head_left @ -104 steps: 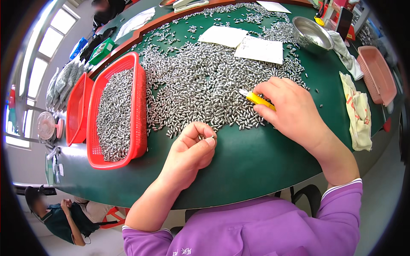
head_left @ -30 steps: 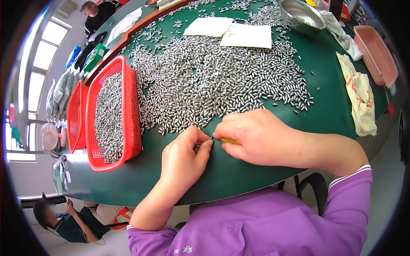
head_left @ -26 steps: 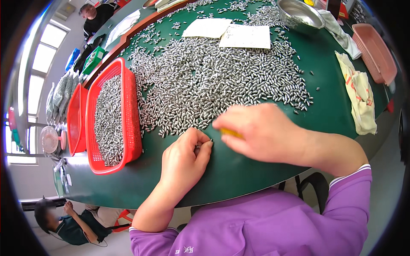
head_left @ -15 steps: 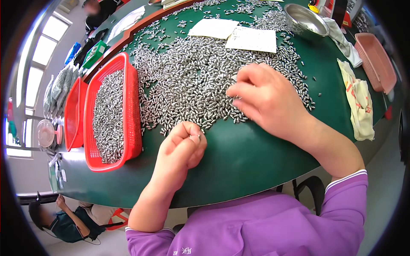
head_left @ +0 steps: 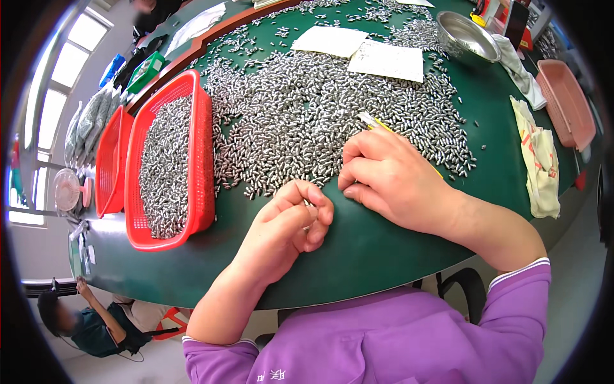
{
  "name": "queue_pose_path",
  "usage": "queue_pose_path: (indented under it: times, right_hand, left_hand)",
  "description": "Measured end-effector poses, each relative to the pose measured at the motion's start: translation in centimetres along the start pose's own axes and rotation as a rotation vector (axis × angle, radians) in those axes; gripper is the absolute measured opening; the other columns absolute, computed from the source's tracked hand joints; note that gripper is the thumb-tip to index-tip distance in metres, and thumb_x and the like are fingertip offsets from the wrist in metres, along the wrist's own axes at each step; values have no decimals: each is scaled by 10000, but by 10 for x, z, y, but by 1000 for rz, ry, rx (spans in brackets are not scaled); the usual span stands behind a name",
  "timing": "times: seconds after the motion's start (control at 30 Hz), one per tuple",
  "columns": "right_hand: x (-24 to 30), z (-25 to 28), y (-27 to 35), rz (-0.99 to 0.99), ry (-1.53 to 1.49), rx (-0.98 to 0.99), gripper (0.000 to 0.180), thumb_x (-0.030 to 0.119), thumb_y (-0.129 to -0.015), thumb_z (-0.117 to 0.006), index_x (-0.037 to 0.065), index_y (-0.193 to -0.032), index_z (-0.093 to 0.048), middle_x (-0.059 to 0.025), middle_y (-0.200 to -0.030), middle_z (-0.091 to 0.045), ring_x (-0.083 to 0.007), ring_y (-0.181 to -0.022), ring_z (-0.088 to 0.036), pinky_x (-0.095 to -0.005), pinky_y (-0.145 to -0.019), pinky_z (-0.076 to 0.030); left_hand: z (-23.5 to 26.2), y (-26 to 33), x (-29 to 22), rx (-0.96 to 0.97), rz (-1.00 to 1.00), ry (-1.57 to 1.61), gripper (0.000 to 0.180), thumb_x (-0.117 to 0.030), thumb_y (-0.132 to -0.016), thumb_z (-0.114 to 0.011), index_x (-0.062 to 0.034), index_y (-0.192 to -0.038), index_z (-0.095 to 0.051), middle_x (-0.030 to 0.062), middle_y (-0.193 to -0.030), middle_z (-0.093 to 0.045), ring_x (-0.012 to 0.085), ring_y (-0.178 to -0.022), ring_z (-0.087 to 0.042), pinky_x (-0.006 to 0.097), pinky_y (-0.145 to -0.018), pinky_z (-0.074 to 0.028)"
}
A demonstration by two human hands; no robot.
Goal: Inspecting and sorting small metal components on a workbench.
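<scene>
A wide heap of small silvery metal pieces [head_left: 281, 115], bullet-shaped with rounded ends, covers much of the green table. At its near edge my left hand [head_left: 281, 227] is curled, thumb and fingers closed on a small metal piece [head_left: 309, 204] that shows between them. To its right my right hand [head_left: 400, 179] hovers low by the heap's front edge, fingers bent and pressed together. What those fingers hold, if anything, is hidden. A thin yellow stick-like tool [head_left: 381, 124] with a pale tip lies on the heap, partly covered by that hand.
A red plastic basket [head_left: 203, 153] full of similar pieces stands left, beside another red basket [head_left: 114, 168]. Paper sheets [head_left: 387, 61] lie on the heap. At right are a steel bowl [head_left: 470, 37], cloths [head_left: 536, 160] and a pink basket [head_left: 566, 105]. A person [head_left: 96, 326] sits lower left.
My right hand has drawn back from over the heap toward its near edge, uncovering the yellow tool. My left hand has shifted slightly right and turned, showing the metal piece more. The view has shifted a little.
</scene>
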State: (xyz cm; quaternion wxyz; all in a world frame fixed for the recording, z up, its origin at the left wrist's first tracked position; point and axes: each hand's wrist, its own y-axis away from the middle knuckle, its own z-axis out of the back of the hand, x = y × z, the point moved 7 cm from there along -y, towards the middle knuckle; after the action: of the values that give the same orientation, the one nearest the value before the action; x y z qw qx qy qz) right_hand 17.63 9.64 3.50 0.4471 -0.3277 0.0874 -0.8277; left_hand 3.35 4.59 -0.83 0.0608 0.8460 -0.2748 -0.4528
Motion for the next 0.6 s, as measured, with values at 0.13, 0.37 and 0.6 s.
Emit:
queue_pose_path:
  times: [0.13, 0.37, 0.6]
  right_hand:
    - [-2, 2, -2, -114, -391, 21, 92, 115, -806, -740, 96, -887, -701, -41, -956, -560, -212, -938, -567, -361, -854, -462]
    - [1, 1, -4, -43, -551, -4, 109, 118, -843, -741, 85, -945, -725, -39, -949, -569, -197, -908, -575, -322, -815, -478]
    - [7, 5, -4, 15, -489, -39, 139, 90, -813, -760, 91, -949, -728, -39, -938, -572, -200, -896, -576, -325, -794, -477]
  left_hand:
    - [-3, 0, 9, -1, 92, -78, 113, -145, -989, -539, -80, -1079, -522, 22, -901, -580, 50, -630, -441, 198, -547, -334]
    - [-9, 0, 10, 80, 90, -45, 151, -197, -1000, -562, -69, -1073, -529, 23, -883, -587, 51, -626, -437, 206, -533, -314]
    - [-6, -2, 8, 25, 27, -123, 106, -155, -1003, -571, -73, -1046, -521, 41, -891, -599, 53, -625, -449, 201, -546, -343]
